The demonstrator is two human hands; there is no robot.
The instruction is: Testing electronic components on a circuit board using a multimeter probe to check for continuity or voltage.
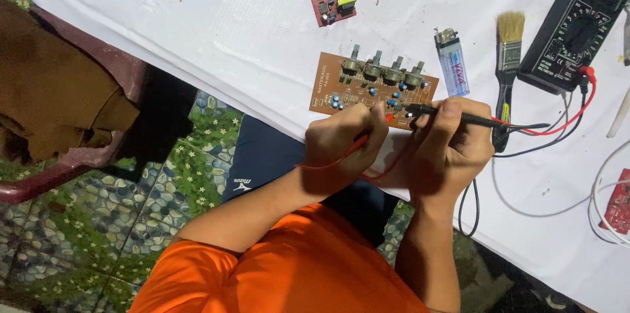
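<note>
Probing the brown circuit board [367,86], left hand [341,146] grips the red probe [374,130], right hand [453,149] grips the black probe [453,115]; a slipped tip could bridge adjacent joints.

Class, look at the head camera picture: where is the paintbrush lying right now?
The paintbrush lies on the white table toward the right, between the lighter and the black multimeter, just beyond the right hand.
</note>
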